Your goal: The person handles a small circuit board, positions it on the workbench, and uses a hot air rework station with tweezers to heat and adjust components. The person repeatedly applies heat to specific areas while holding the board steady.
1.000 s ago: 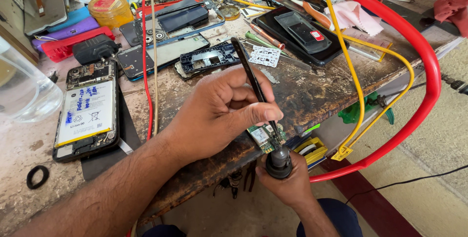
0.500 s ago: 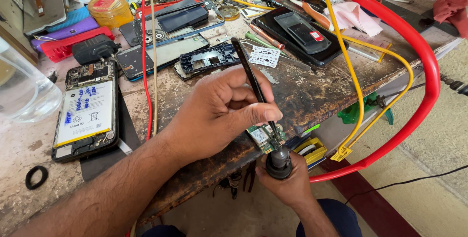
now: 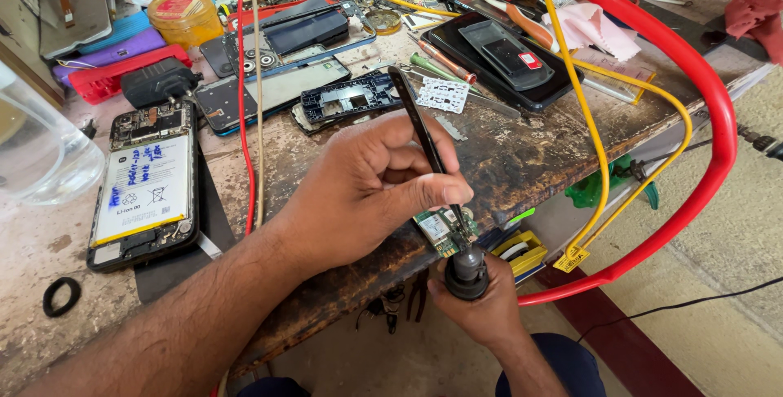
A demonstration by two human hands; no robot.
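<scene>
Tweezers (image 3: 424,140) (black, long) stand tilted in the closed left hand (image 3: 367,189), tips pointing down-right onto the small green circuit board (image 3: 440,230). The right hand (image 3: 481,307), just below the bench edge, grips a dark round tool (image 3: 466,270) touching that board.

Left hand (image 3: 367,193): bare, no glove, no ring or band to be seen on the fingers (image 3: 432,195).
Left forearm (image 3: 179,315): bare along its whole visible length, no sleeve, no watch or strap at the wrist.
Right hand (image 3: 481,311): bare, no glove; seen from the back, mostly the knuckles and wrist show.
Right wrist: bare, nothing worn on it.
Legs: dark blue cloth (image 3: 563,364) over the knees at the bottom edge of the view.
</scene>
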